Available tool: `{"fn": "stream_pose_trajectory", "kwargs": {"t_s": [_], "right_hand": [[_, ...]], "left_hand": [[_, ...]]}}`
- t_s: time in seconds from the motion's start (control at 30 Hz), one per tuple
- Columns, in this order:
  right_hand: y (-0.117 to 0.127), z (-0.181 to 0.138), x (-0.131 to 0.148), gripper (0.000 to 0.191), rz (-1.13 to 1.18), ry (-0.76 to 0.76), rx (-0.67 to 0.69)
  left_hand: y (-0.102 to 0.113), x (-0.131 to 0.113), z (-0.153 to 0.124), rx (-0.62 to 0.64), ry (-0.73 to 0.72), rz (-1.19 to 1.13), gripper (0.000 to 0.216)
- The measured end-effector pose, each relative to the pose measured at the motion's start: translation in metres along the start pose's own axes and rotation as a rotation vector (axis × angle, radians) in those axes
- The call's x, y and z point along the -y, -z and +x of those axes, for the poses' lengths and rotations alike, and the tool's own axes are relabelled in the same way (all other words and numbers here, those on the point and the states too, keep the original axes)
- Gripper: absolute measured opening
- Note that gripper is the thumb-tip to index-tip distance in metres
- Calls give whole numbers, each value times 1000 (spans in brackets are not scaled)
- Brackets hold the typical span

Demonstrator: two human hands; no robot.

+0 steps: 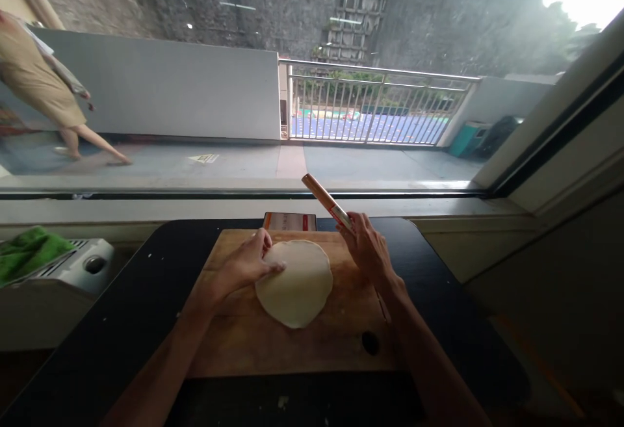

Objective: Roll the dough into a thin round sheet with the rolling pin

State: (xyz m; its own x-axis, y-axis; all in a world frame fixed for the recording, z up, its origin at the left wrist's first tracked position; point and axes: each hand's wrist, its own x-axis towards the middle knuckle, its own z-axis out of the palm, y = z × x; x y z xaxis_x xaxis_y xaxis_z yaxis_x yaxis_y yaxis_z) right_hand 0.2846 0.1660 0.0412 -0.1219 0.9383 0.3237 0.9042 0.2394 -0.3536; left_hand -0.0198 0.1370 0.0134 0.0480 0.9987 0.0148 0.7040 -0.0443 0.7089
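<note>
A flat, roundish sheet of dough lies on the wooden cutting board. My left hand is at its upper left edge, thumb over the top and fingers curled at the rim, pinching it. In my right hand, a wooden rolling pin is gripped near its lower end. The pin points up and to the left, raised clear of the dough, with a red and white label by my fingers.
The board rests on a black table. Behind it lies a flat printed box or card. On the left stands a white appliance with a green cloth. Beyond the window, a person walks along a walkway with a metal railing.
</note>
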Motion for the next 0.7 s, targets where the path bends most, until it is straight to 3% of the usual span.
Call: {"fn": "stream_pose_trajectory", "kwargs": {"t_s": [0.2,0.37,0.43,0.53,0.63,0.7], "right_hand": [[0,1,0,33,5,11,-36],[0,-1,-1,35,7,24,-36],[-1,-1,-1,35,8,29,-30],[-1,-1,-1,36,9,32,-36],[-1,-1,-2,35,8,31,-46],[-2,0,-2,35,10,31,-56]], "left_hand": [[1,-2,0,-9,-19,-171,44],[1,-5,-1,17,-75,-80,28],[2,-5,-3,8,-91,-29,31],[7,-4,-4,7,-4,-40,48],[17,-3,-6,140,65,-3,48],[24,-5,-8,217,11,29,42]]}}
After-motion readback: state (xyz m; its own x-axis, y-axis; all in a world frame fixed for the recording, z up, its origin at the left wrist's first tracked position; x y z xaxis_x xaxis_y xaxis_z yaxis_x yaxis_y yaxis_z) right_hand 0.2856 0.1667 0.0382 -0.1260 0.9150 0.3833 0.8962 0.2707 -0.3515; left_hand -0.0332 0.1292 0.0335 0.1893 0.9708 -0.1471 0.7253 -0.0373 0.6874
